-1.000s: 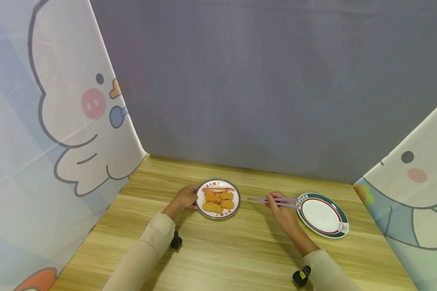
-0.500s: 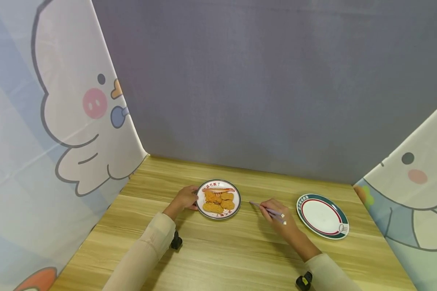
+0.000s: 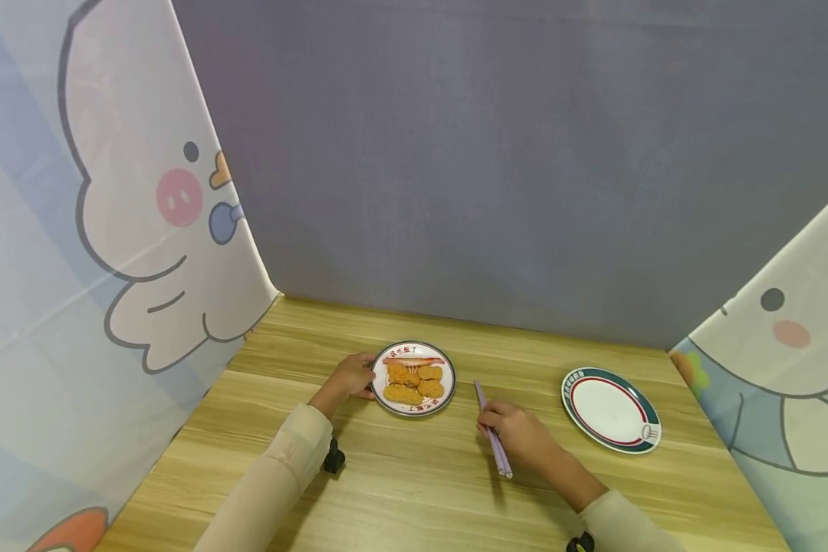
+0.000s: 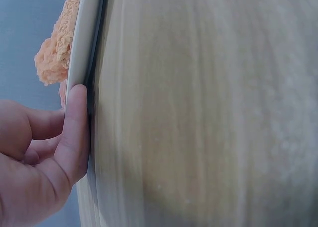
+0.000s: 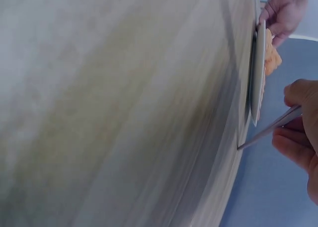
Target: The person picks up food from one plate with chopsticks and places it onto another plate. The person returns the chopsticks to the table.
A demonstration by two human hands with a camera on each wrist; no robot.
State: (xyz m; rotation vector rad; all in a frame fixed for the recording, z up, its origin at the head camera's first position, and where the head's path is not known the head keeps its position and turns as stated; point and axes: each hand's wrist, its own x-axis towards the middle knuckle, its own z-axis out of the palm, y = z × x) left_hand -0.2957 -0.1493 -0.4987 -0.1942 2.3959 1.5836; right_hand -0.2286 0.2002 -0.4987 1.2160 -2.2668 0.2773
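My left hand (image 3: pixel 352 376) pinches the left rim of a small white plate (image 3: pixel 412 411) with a dark edge and red characters. Several pieces of breaded fried food (image 3: pixel 404 394) lie on this plate, and a shrimp-like piece (image 3: pixel 414 360) lies along its far side. In the left wrist view the thumb (image 4: pixel 75 122) is against the plate's outer edge. To the right of the plate, my right hand (image 3: pixel 520 435) holds a pair of lilac chopsticks (image 3: pixel 500 457) close together, near their middle. Their tips point away from me; one tip appears to touch the table in the right wrist view.
A larger white plate (image 3: pixel 610 412) with a green and red border lies on the wooden table (image 3: pixel 414 491) at the right, beyond the right hand. A grey cloth (image 3: pixel 455 169) stands behind the table. Cartoon-printed cloths (image 3: pixel 172 307) hang at both sides.
The chopsticks have swung from pointing left to pointing away from me, and their back ends now come toward the front. My right hand has turned and shifted nearer. The left hand stays put.
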